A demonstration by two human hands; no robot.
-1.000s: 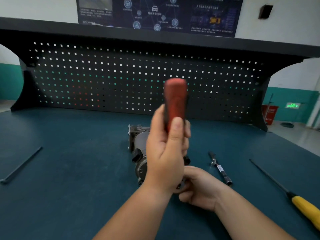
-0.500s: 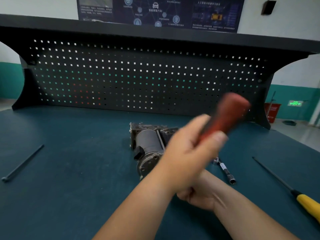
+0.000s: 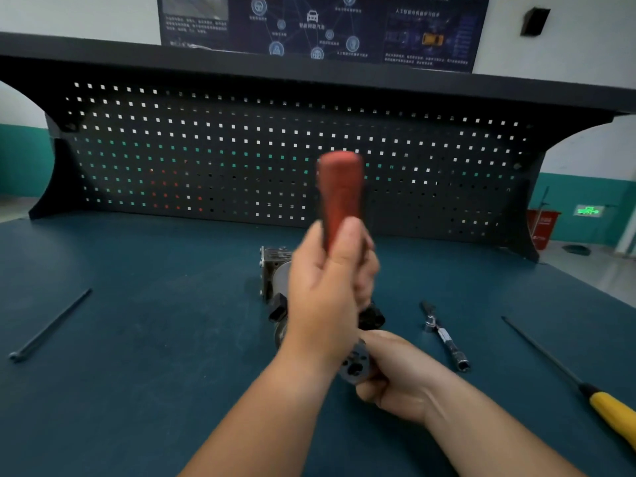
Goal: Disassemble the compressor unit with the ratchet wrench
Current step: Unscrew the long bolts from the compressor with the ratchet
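Head view, looking down over a teal workbench (image 3: 137,356). Grips the ratchet wrench (image 3: 340,197) by its red handle in the left hand (image 3: 323,304), fingers curled round it and thumb pressed up the near face. Holds that handle about upright, blurred, rising above the fist against the black pegboard (image 3: 206,149). Hides the wrench's head and most of the compressor unit (image 3: 273,270) behind the same fist. Leaves showing only the unit's metal block and grey cylinder on the far left, plus a black fitting lower down at each side. Lies lengthwise at mid-bench, one end toward the pegboard, the other toward the body. Clasps that near end with the right hand (image 3: 399,376), fingers curled under and around a dark round end plate (image 3: 354,366) with holes in it. Cannot tell whether the wrench's head sits on a bolt. Has, just right of the unit and apart from it, a slim socket extension (image 3: 444,339) lying on the bench. Has, farther right, a long screwdriver (image 3: 612,418) with a yellow handle, shaft pointing away. Has, well off to the left, a thin black rod (image 3: 51,327) lying aslant. Shows a dark blue poster (image 3: 320,25) on the wall above.
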